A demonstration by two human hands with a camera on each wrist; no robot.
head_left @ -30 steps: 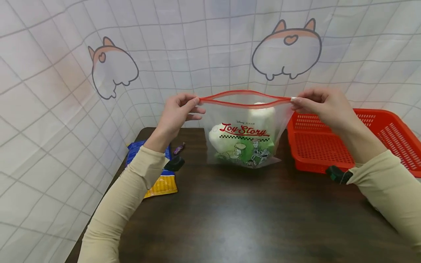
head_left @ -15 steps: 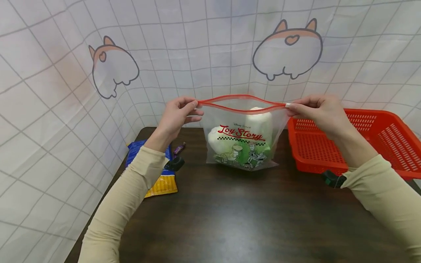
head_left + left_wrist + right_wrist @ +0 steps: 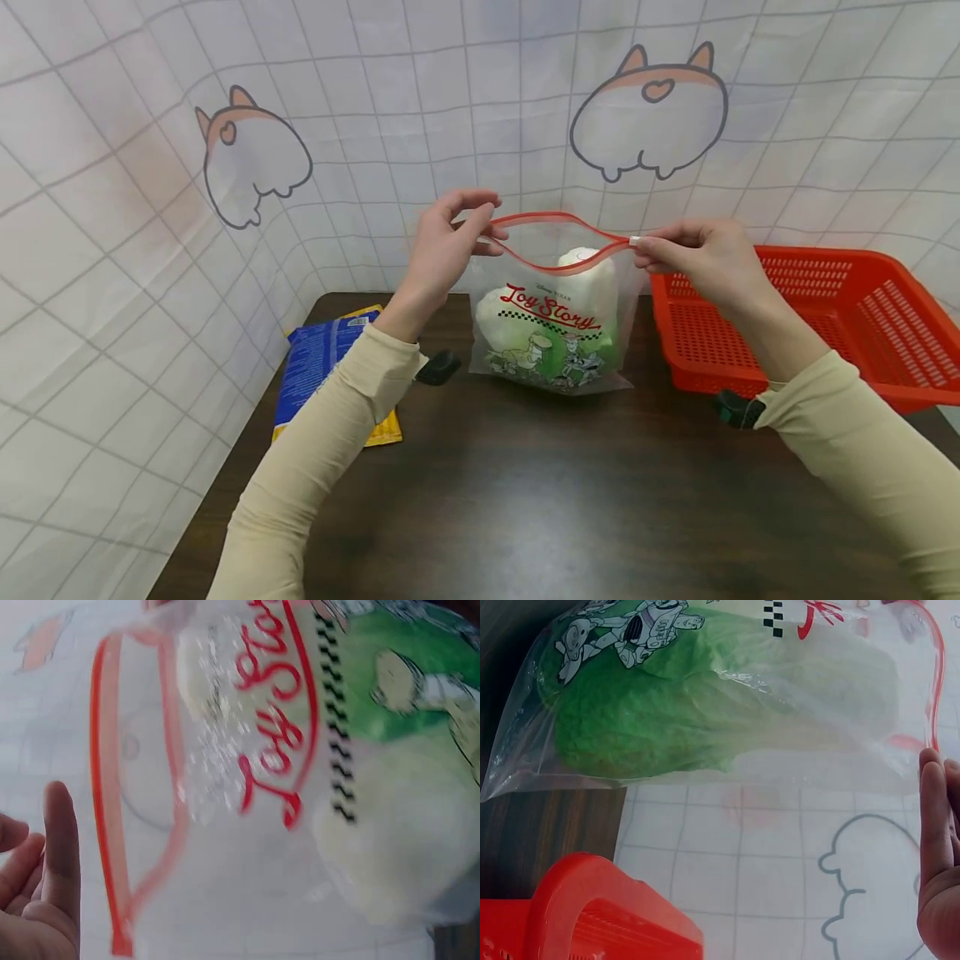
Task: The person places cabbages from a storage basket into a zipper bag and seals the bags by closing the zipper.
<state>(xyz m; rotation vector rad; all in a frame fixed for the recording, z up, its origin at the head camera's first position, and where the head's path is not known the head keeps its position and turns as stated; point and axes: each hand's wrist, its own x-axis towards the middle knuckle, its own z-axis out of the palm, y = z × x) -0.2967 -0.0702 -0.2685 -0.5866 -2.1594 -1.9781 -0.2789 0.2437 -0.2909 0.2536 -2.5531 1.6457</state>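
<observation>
A clear zip bag [image 3: 551, 325] with a red zip and "Toy Story" print stands on the table, its mouth parted. Through the plastic show a green leafy vegetable with a thick white stalk [image 3: 652, 712] and a rounded white thing [image 3: 397, 847]. At the bag's right end, my right hand [image 3: 701, 254] pinches the zip beside a small white tab. My left hand [image 3: 453, 242] is at the left part of the mouth, fingers spread and extended; the left wrist view shows its fingers apart from the red zip [image 3: 105, 787].
A red plastic basket [image 3: 750, 383] stands right of the bag. At the left edge of the dark table [image 3: 525, 500] lies a blue and yellow packet [image 3: 311, 367], partly behind the left arm. A white gridded cloth [image 3: 390, 108] hangs behind.
My left hand has let go of the bag's left corner and moved right along the mouth. The right hand has shifted left with its end, and the mouth is wider.
</observation>
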